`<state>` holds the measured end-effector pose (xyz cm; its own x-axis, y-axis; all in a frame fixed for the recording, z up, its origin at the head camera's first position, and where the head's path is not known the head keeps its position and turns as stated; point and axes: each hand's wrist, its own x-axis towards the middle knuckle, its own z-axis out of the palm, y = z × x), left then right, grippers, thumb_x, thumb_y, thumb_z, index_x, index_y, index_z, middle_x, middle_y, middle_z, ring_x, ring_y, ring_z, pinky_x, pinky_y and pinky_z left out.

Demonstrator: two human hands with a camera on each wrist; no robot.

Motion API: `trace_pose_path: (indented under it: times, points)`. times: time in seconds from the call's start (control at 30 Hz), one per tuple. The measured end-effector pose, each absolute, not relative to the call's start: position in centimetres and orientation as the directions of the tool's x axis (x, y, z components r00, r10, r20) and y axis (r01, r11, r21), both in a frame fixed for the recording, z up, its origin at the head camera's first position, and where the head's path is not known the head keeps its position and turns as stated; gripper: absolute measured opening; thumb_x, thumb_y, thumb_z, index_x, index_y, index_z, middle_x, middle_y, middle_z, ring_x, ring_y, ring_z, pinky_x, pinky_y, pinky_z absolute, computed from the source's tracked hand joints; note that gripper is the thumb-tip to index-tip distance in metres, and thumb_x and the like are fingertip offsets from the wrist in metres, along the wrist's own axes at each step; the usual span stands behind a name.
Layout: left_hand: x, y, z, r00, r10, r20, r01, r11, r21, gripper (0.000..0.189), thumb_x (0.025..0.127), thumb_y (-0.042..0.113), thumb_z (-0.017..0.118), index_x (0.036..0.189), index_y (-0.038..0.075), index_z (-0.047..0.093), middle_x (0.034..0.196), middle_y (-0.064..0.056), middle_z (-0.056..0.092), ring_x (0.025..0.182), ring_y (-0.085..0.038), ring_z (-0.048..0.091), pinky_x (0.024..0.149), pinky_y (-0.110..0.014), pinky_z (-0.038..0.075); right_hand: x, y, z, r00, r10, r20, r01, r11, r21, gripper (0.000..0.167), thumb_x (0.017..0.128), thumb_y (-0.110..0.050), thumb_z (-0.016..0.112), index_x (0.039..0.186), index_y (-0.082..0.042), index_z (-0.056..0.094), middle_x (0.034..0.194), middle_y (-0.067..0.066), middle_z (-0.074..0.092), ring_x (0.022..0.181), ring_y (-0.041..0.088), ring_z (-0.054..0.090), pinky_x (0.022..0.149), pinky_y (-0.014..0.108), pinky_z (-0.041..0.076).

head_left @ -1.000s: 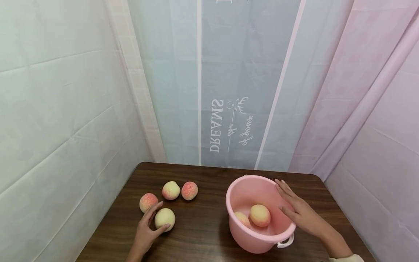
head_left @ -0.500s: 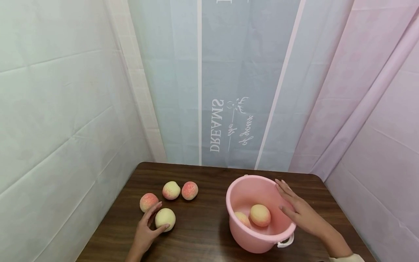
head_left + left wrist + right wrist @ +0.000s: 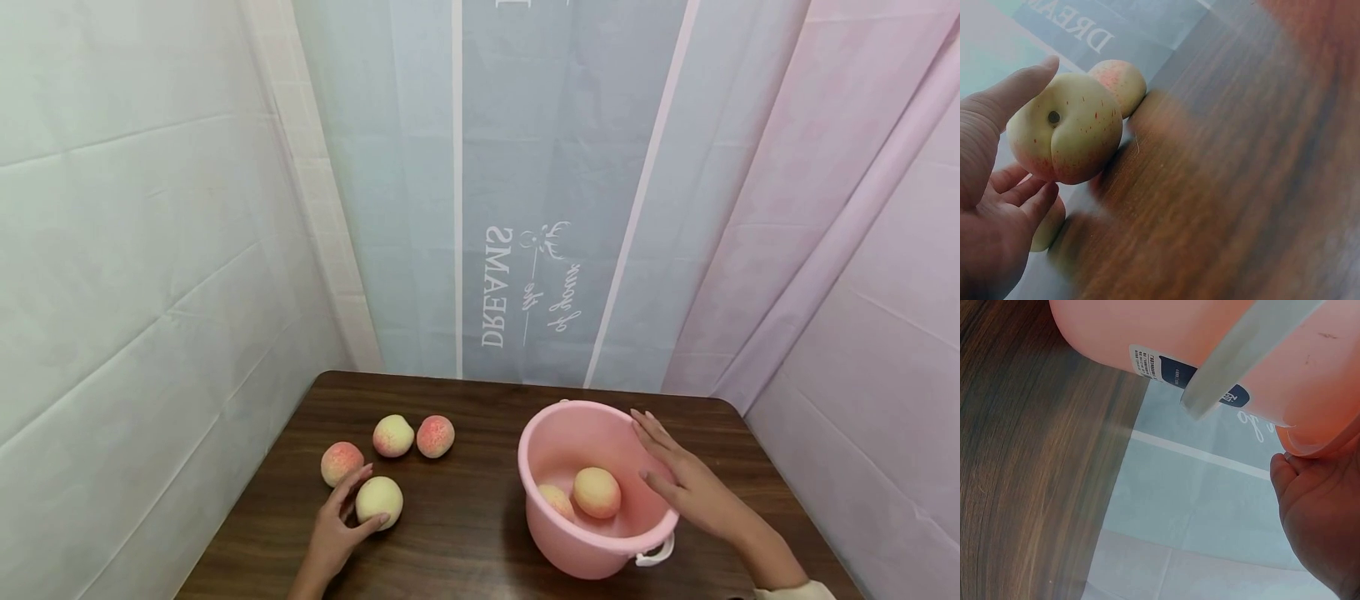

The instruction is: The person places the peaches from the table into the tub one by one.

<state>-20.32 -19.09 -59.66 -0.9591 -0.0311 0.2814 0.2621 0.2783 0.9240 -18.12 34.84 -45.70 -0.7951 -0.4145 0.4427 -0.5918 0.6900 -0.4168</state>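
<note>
A pale yellow peach [image 3: 378, 502] sits on the table between the thumb and curved fingers of my left hand [image 3: 330, 533]. In the left wrist view the same peach [image 3: 1066, 128] shows its dark stem pit and red flecks, thumb on one side and fingers at the other. My right hand [image 3: 697, 492] rests on the right rim of a pink bucket [image 3: 577, 554], its fingers fairly straight and the thumb over the inner side. Two peaches lie in the bucket, one [image 3: 597, 492] in plain sight, the other [image 3: 555, 502] partly hidden by the near rim.
Beside the left hand lies a reddish peach [image 3: 342, 463]. Farther back are a yellow-and-red peach [image 3: 393, 436] and another reddish one [image 3: 436, 437]. The bucket has a white handle [image 3: 655, 552]. A dark wooden table [image 3: 472, 500] ends at hanging cloth [image 3: 540, 208].
</note>
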Motion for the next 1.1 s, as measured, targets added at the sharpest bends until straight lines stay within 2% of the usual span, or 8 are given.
trace_pose_path:
  times: [0.1,0.2,0.3,0.5,0.83,1.0,1.1]
  points:
    - [-20.35,-19.13,-59.73,-0.963,-0.029,0.267,0.249,0.281,0.927,0.078,0.076,0.016,0.091,0.145,0.01,0.054,0.145,-0.012,0.055,0.132,-0.03,0.049,0.101,-0.033,0.049,-18.15,34.83,-45.62,-0.794,-0.418,0.442,-0.594,0.686,-0.42,0.061,0.096,-0.008,0.066,0.151,0.006,0.042,0.167,0.008,0.025,0.153,0.0,0.003,0.11,0.004,0.009]
    - [-20.4,-19.12,-59.76,-0.967,-0.025,0.252,0.235,0.281,0.931,0.078,0.076,0.016,0.091,0.144,0.009,0.054,0.146,-0.014,0.053,0.132,-0.031,0.048,0.101,-0.05,0.048,-18.22,34.84,-45.59,-0.793,-0.42,0.441,-0.596,0.683,-0.422,0.062,0.096,-0.008,0.065,0.151,0.006,0.041,0.167,0.008,0.025,0.153,0.001,0.003,0.11,0.004,0.009]
    - [-20.4,-19.11,-59.76,-0.97,-0.026,0.241,0.225,0.279,0.934,0.078,0.076,0.015,0.091,0.144,0.009,0.054,0.146,-0.015,0.054,0.133,-0.032,0.048,0.102,-0.056,0.046,-18.29,34.82,-45.58,-0.792,-0.42,0.443,-0.597,0.684,-0.419,0.062,0.096,-0.008,0.065,0.151,0.005,0.041,0.167,0.008,0.025,0.153,0.002,0.003,0.111,0.005,0.009]
    - [-20.29,-19.14,-59.84,-0.974,-0.009,0.224,0.213,0.284,0.935,0.08,0.076,0.016,0.091,0.146,0.011,0.053,0.146,-0.015,0.054,0.136,-0.036,0.044,0.103,-0.064,0.043,-18.2,34.88,-45.67,-0.797,-0.416,0.438,-0.591,0.688,-0.421,0.062,0.097,-0.009,0.065,0.153,0.003,0.04,0.167,0.007,0.025,0.153,0.002,0.003,0.111,0.004,0.009]
    - [-20.35,-19.18,-60.01,-0.977,0.019,0.212,0.209,0.283,0.936,0.083,0.077,0.017,0.091,0.148,0.011,0.05,0.151,-0.019,0.047,0.139,-0.043,0.04,0.101,-0.071,0.041,-18.24,35.01,-45.67,-0.803,-0.413,0.43,-0.584,0.689,-0.428,0.062,0.097,-0.009,0.065,0.153,0.002,0.04,0.167,0.007,0.025,0.153,0.002,0.003,0.111,0.005,0.009]
    - [-20.38,-19.27,-60.04,-0.981,0.025,0.195,0.193,0.295,0.936,0.081,0.078,0.02,0.09,0.148,0.013,0.05,0.156,-0.021,0.041,0.141,-0.046,0.038,0.1,-0.07,0.042,-18.22,35.01,-45.7,-0.802,-0.414,0.431,-0.586,0.684,-0.434,0.062,0.097,-0.008,0.064,0.153,0.002,0.04,0.167,0.007,0.025,0.153,0.002,0.003,0.111,0.005,0.009]
    - [-20.37,-19.32,-60.07,-0.983,0.023,0.182,0.181,0.298,0.937,0.08,0.077,0.021,0.091,0.147,0.015,0.052,0.156,-0.021,0.041,0.14,-0.044,0.04,0.1,-0.066,0.045,-18.2,34.94,-45.64,-0.8,-0.415,0.434,-0.59,0.679,-0.437,0.062,0.096,-0.007,0.064,0.153,0.002,0.04,0.167,0.008,0.025,0.153,0.003,0.003,0.111,0.005,0.009]
